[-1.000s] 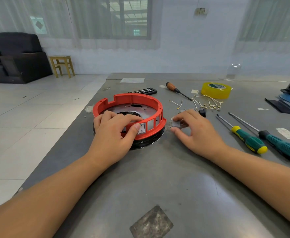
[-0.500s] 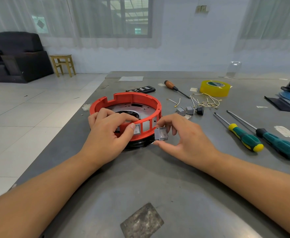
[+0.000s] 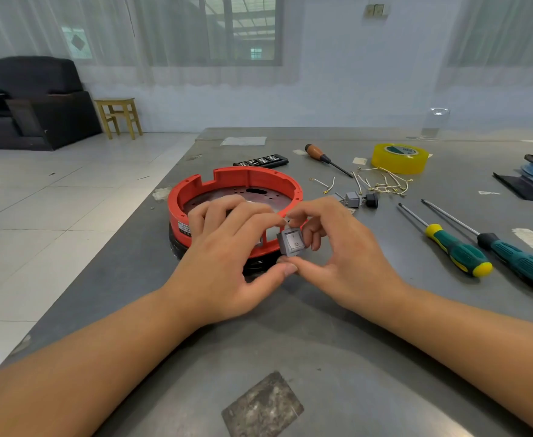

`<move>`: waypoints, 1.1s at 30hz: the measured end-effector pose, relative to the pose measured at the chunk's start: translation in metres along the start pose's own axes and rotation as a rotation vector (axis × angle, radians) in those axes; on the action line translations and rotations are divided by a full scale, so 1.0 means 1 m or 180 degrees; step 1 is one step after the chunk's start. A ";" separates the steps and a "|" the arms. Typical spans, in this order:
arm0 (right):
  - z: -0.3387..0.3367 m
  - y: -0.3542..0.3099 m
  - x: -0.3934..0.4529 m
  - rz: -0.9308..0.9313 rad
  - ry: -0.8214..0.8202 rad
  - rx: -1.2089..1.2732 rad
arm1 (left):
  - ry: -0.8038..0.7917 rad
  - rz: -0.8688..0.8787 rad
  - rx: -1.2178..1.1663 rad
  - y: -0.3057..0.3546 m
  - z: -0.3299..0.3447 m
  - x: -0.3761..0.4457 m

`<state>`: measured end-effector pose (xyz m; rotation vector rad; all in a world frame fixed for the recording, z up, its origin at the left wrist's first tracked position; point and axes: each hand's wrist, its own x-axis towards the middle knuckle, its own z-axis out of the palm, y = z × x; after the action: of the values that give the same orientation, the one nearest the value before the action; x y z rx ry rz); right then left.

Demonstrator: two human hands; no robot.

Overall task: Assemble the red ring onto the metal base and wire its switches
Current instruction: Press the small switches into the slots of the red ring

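A red ring sits on a round metal base with a black rim below, on the grey table. My left hand lies over the ring's near wall, fingers curled over the rim, its thumb tip touching the underside of a grey rocker switch. My right hand pinches that switch between thumb and forefinger, just outside the ring's near-right wall by its square openings. More loose switches lie right of the ring. Short wires with terminals lie beyond them.
Two green-handled screwdrivers lie at the right. A wooden-handled screwdriver, a yellow tape roll and a black bit case sit further back. The table's left edge runs close to the ring.
My right hand picked a grey switch from the loose ones and carried it left to the ring's near wall. My left thumb came off the fitted switch and now meets the carried one.
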<state>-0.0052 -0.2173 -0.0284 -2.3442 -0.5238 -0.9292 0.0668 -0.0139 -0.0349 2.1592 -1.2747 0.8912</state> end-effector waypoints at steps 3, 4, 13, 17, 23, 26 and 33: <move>0.001 -0.003 -0.001 0.0051 0.0052 0.0116 | -0.0015 -0.0008 0.0020 0.003 0.002 0.000; 0.001 -0.003 -0.002 0.0008 0.0036 0.0089 | 0.0007 -0.0021 -0.0007 0.003 0.002 0.000; 0.000 -0.001 0.002 -0.0032 0.0007 0.0221 | 0.0163 -0.0094 -0.0223 -0.007 0.005 0.000; 0.003 -0.001 0.001 0.0404 0.0087 0.0847 | 0.0402 -0.0045 -0.0025 -0.009 0.005 0.001; 0.004 -0.002 0.001 0.0934 0.0043 0.1574 | 0.0639 0.0156 0.0120 -0.010 0.006 0.002; 0.005 -0.002 0.002 0.1077 0.0080 0.1725 | 0.0605 0.0121 0.0123 -0.010 0.005 0.003; 0.005 0.001 0.005 0.1510 0.0120 0.1836 | 0.0422 -0.0417 -0.0083 -0.005 0.000 0.005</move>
<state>0.0013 -0.2140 -0.0281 -1.8011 -0.1672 -0.5096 0.0729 -0.0140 -0.0318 2.0990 -1.0625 0.9409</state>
